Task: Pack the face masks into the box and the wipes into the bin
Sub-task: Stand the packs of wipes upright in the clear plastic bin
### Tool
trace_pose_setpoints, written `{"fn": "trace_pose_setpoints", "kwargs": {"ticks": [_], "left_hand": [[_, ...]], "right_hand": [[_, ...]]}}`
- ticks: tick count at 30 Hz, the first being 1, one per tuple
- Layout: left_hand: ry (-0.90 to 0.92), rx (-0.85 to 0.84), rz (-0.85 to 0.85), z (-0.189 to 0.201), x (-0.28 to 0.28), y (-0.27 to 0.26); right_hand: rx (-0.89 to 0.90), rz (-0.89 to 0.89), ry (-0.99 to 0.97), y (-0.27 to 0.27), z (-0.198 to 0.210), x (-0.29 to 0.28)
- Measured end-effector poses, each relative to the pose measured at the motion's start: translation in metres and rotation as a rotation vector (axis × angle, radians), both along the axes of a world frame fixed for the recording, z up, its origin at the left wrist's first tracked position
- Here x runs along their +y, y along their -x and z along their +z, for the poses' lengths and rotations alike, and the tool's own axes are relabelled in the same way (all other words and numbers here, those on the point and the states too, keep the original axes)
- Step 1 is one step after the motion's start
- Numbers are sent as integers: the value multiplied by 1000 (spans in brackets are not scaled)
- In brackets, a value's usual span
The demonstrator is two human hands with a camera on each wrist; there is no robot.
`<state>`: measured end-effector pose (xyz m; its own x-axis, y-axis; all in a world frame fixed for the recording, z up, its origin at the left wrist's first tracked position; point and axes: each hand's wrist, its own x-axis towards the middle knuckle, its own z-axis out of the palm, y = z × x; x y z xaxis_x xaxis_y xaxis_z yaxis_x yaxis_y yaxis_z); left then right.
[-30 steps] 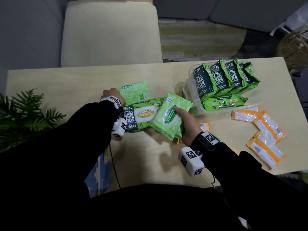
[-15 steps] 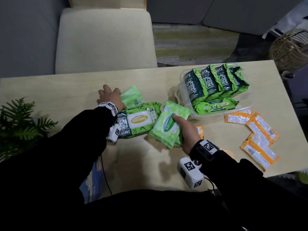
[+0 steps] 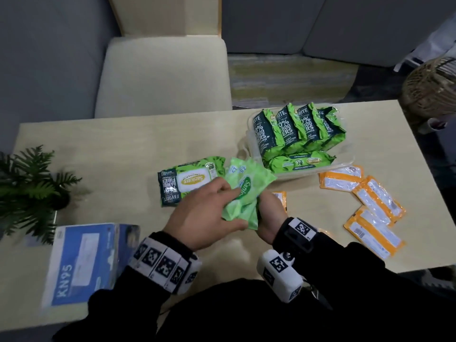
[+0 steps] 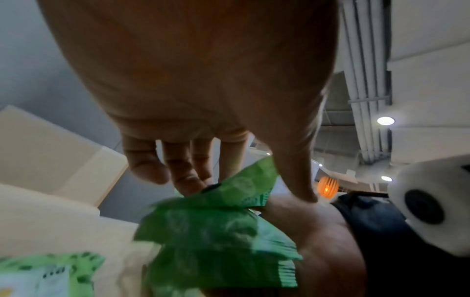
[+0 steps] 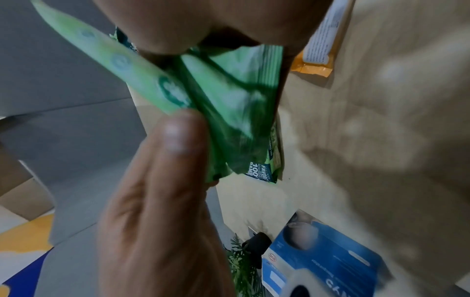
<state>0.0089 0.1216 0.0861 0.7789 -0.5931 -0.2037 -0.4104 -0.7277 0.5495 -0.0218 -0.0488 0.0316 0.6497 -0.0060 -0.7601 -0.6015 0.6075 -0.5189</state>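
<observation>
Both hands meet over the table's middle on a stack of small light-green wipe packs [image 3: 249, 186]. My right hand [image 3: 267, 213] grips the stack from below. My left hand [image 3: 222, 206] lays its fingers on top, and its thumb [image 5: 175, 130] pinches the packs [image 5: 229, 96] from underneath. A large green wipe pack [image 3: 190, 181] lies flat just left of them. The clear bin [image 3: 249, 144] at the back right holds several large wipe packs. Several orange face mask packets [image 3: 377, 198] lie on the right. The blue KN95 box [image 3: 84, 260] sits at the near left.
A potted fern [image 3: 29, 186] stands at the left edge of the table [image 3: 123, 149]. A cream chair [image 3: 162, 75] is behind the table and a wicker basket [image 3: 431, 87] is off its far right corner. One more orange packet [image 3: 281, 197] peeks out beside my right hand.
My left hand picked up the small green pack from behind the large pack and brought it right, onto the stack in my right hand. The view tilted down, showing the KN95 box.
</observation>
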Motion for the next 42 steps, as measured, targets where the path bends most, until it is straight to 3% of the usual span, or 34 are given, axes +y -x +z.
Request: {"fn": "trace_pose_setpoints", "kwargs": {"ticks": [1,5,10,14,17,25,29,32,37,40,42], "left_hand": [[-4,79,-23,-2,-7,8],[159,131,49,1,-29,4],[210,134,156,8,-73,5],[460,218,332,6,-110,19],[447,267,293,5,-135,34],[336,390,134,6,-180,47],[404,476,119,9,-176,43],[410,377,236,13,-172,33],[226,312,77,-10,-183,29],[155,188,90,-46,-196,37],[184,195,164,-71,-205,44]], "right_hand": [[-27,-9,-45,3,1,-5],[-85,12,-142,16,8,-31],[-117,-53,-13,34,17,-68],[-154,-185,-4,42,22,-103],[-152,-195,0,47,30,-129],[-420,201,193,67,44,-174],[-473,370,194,71,42,-201],[-471,576,392,69,35,-217],[-544,1048,1006,56,30,-228],[-477,1134,1308,53,21,-234],[-425,1108,1375,53,8,-245]]}}
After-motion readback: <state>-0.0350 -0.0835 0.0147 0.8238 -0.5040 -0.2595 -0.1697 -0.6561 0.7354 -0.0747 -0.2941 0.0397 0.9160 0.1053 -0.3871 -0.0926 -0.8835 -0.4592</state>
